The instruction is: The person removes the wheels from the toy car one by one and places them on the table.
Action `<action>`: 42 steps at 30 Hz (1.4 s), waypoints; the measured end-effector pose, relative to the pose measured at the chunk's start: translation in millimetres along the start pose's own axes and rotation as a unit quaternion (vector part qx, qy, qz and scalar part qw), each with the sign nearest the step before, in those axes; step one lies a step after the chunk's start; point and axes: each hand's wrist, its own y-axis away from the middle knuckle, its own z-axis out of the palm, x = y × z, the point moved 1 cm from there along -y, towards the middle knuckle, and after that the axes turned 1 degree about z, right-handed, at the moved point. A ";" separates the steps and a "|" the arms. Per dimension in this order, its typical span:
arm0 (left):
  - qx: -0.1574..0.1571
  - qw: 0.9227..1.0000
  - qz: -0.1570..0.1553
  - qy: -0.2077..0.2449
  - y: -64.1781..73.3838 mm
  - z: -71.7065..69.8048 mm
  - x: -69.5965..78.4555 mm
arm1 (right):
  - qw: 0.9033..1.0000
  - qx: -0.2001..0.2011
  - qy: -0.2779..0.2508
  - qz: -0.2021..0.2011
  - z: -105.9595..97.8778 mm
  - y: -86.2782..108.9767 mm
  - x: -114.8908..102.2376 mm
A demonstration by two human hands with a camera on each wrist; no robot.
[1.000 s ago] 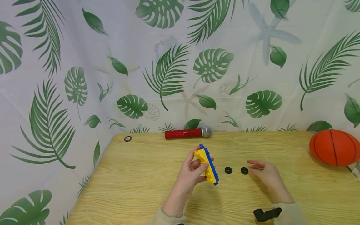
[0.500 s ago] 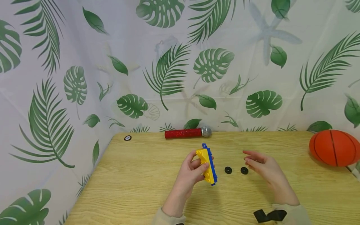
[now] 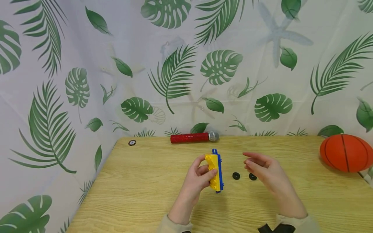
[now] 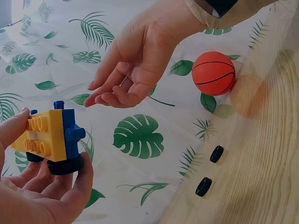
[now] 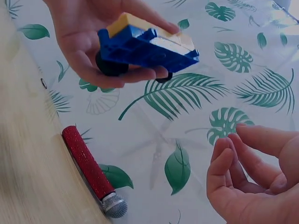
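My left hand [image 3: 201, 179] holds a toy car body [image 4: 49, 135], yellow studded block on a blue base, tilted up on its side above the table. Two black wheels [image 4: 66, 166] sit on one side of it; bare blue axle stubs show on the other. My right hand [image 3: 269, 171] hovers right of the car, apart from it, fingers loosely bent; nothing shows between them in the right wrist view. On the table lie two loose black wheels, a left one [image 3: 236, 176] and a right one [image 3: 252, 177], the latter partly covered by my right hand in the head view.
A red microphone [image 3: 192, 138] with a silver head lies at the table's back edge. Left of it is a small round chip [image 3: 132, 142]. An orange basketball [image 3: 346, 153] rests at the right. Leaf-printed cloth [image 3: 180, 64] hangs behind the wooden table [image 3: 140, 194].
My right hand has risen from beside the right loose wheel and moved left toward the car. My left hand has turned the car more upright. Both loose wheels stay in place.
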 end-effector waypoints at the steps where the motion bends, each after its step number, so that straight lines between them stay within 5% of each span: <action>1: 0.000 1.000 0.000 0.000 -0.1 -0.3 -0.3 | 1.000 0.001 0.016 0.001 3.7 0.9 -1.7; 5: 0.000 1.000 0.000 -0.007 -0.6 -0.4 -0.3 | 0.999 -0.002 0.050 -0.001 18.4 3.9 -6.9; 26: -0.013 0.999 -0.015 -0.039 0.6 7.6 -1.2 | 0.999 -0.036 -0.017 -0.031 53.5 11.6 -7.5; 42: -0.029 0.997 -0.008 -0.065 1.5 9.4 -1.2 | 0.997 -0.034 -0.005 0.070 56.4 12.0 -16.7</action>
